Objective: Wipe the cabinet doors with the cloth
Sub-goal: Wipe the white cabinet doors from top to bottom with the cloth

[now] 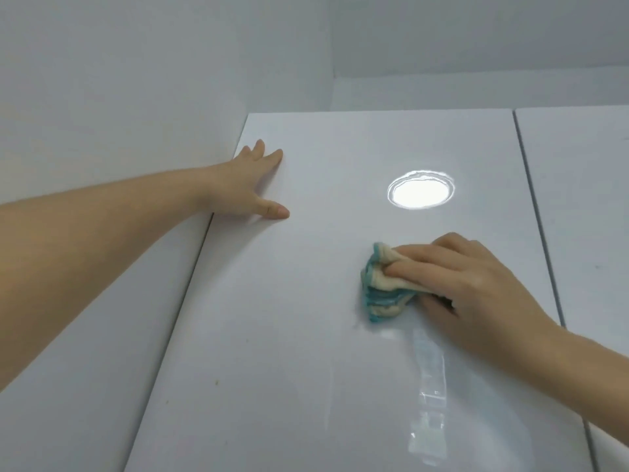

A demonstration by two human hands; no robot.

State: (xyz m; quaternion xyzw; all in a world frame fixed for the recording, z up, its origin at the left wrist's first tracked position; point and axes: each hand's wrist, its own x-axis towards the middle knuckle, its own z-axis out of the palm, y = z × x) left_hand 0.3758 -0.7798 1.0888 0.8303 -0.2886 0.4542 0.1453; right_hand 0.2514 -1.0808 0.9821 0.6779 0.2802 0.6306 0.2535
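Bare forearms reach in from both lower corners. At the left, the left hand (252,189) lies flat with fingers spread on the glossy white cabinet door (306,369), beside the wall (102,97). The right hand (469,287) pinches the bunched cloth (384,284) against mid-door, and the cloth juts left of its fingertips. A lamp reflection (420,190) shines above, and a second door (578,199) lies to the right.

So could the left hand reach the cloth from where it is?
Probably yes: the left hand lies flat on the same cabinet door, only bare surface between it and the cloth, which the right hand grips.
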